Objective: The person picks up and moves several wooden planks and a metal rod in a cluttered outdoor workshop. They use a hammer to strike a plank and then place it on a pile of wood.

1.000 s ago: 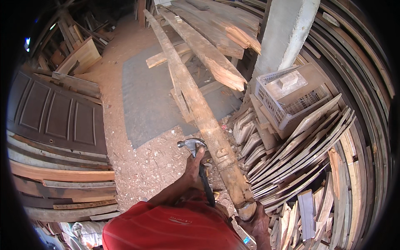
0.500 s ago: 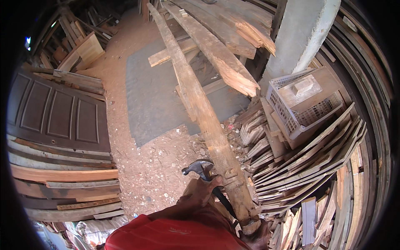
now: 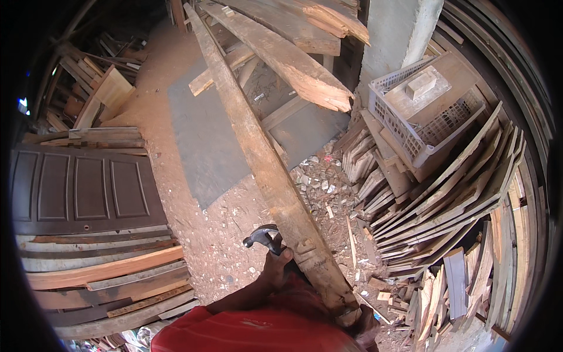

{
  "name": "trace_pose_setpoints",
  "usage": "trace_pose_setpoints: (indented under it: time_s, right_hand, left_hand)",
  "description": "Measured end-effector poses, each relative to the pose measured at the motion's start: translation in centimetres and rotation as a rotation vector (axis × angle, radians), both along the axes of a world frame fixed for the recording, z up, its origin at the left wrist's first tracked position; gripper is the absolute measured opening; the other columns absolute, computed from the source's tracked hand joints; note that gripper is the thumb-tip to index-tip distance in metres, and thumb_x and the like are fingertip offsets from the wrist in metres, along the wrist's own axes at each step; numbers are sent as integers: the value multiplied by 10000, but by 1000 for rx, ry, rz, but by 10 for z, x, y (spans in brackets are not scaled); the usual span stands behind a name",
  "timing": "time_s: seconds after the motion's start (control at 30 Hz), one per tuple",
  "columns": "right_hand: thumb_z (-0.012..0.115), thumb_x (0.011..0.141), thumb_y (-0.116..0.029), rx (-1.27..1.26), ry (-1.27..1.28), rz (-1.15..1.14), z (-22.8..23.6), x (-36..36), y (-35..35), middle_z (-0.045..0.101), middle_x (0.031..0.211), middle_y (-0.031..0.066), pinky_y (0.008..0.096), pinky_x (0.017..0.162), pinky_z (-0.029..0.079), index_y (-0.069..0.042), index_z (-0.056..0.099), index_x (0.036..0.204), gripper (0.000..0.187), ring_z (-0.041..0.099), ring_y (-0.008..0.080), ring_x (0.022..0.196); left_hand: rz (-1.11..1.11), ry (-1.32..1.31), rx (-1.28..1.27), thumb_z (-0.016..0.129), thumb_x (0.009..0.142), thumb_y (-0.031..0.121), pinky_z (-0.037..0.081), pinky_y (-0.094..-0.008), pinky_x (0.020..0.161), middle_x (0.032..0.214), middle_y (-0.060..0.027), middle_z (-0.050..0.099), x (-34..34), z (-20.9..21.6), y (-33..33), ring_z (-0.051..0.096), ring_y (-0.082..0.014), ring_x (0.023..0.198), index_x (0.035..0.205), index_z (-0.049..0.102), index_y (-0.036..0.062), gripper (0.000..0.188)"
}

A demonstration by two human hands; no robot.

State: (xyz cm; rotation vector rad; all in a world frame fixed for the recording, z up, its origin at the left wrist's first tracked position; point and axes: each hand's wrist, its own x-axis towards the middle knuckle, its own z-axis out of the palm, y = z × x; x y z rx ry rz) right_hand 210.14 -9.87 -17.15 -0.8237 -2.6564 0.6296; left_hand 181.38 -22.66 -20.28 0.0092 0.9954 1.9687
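Note:
A long, rough wooden plank [image 3: 267, 170] slants from the far left down to my body at the lower middle. My left hand [image 3: 274, 268] is closed round the handle of a claw hammer [image 3: 263, 236], pressed against the plank's left side. The dark metal head sticks out beyond the thumb, and most of the handle is hidden. Wrapped round the plank's near end on its right side is my right hand [image 3: 366, 326], its fingers only partly showing. The plank's far part lies beside other thick boards [image 3: 281, 56].
A concrete post [image 3: 399, 35] stands at the back right. Near it, a white plastic crate [image 3: 410, 138] sits above stacked thin boards [image 3: 446, 205]. On the left, a dark panelled door [image 3: 88, 188] lies on piled planks [image 3: 117, 258]. Wood scraps litter the dirt floor [image 3: 217, 246].
The view has shifted, and the plank's middle and far end now appear further left. My left hand and the hammer have shifted slightly left with it; both hands keep their hold.

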Motion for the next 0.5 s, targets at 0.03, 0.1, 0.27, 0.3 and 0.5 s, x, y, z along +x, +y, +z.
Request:
trace_pose_setpoints:
  time_s: [0.03,0.1,0.27,0.3,0.5]
  right_hand:
    - [855,717,-497,-48,-27,2,-7,7,-4,659,848,197,457,567,549,51,550,1185,783,681,382,678]
    - [883,670,-562,-150,-81,4,-18,20,-13,659,880,211,475,590,545,45,544,1207,878,680,404,721]
    - [858,734,-480,-209,4,85,11,-4,-14,648,917,205,446,597,561,58,530,1211,790,687,376,754]
    - [874,711,-481,-230,-40,64,13,0,-18,648,917,198,438,608,569,54,529,1213,811,689,368,761]
    - [916,561,-625,-85,-57,-14,31,-5,-23,644,1098,213,466,763,557,53,528,1282,1063,671,358,913]
  left_hand:
    - [2,-5,-14,675,969,455,440,-561,1119,1492,-156,454,0,5,-2,483,-358,1376,1575,233,81,839]
    - [4,43,-19,664,971,477,416,-551,1138,1499,-146,452,-3,15,-1,470,-346,1389,1577,237,85,839]
    - [28,22,-75,664,980,459,430,-474,1138,1472,-128,489,-7,14,-13,515,-281,1349,1523,338,75,741]
    - [-24,90,-93,624,985,525,399,-485,1153,1497,-102,481,-11,12,-13,491,-275,1373,1541,334,92,762]
    - [-42,-82,-248,493,1058,538,480,-458,1045,1470,-82,514,-28,32,-15,521,-268,1331,1565,315,107,688]
